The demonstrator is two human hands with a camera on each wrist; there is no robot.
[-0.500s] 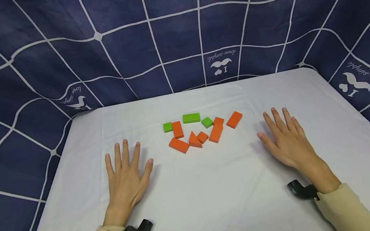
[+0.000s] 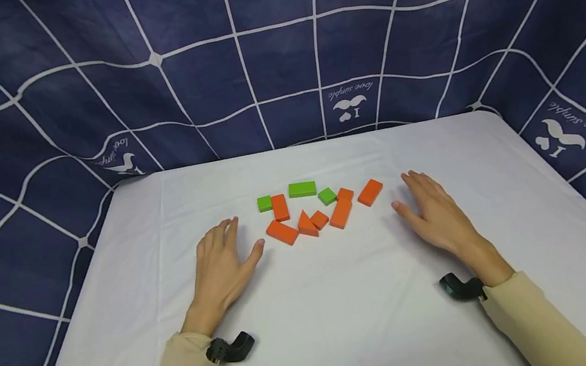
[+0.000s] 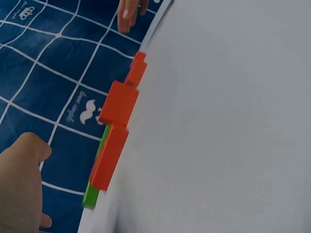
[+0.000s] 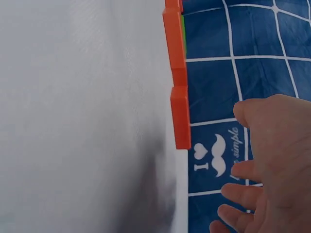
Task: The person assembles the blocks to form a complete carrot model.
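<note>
Several orange and green toy blocks lie in a loose cluster at the table's middle. On its left, an orange rectangular block (image 2: 282, 232) is nearest my left hand (image 2: 220, 271), which holds nothing, its thumb held apart from relaxed fingers. An orange triangular block (image 2: 307, 225) and a small orange block (image 2: 320, 220) sit at the front. Behind them are a long green block (image 2: 302, 190) and a small green block (image 2: 327, 196). My right hand (image 2: 437, 216) is empty too, fingers loosely extended, beside the rightmost orange block (image 2: 370, 193). Both hands are apart from the blocks.
A white cloth (image 2: 317, 322) covers the table. Dark blue fabric with white grid lines (image 2: 283, 60) hangs behind and at both sides. Each wrist carries a small black camera, such as the left one (image 2: 230, 348).
Both hands have moved inward toward the blocks, the left one to the right and the right one to the left. Their spread fingers have drawn closer together. The blocks keep their arrangement.
</note>
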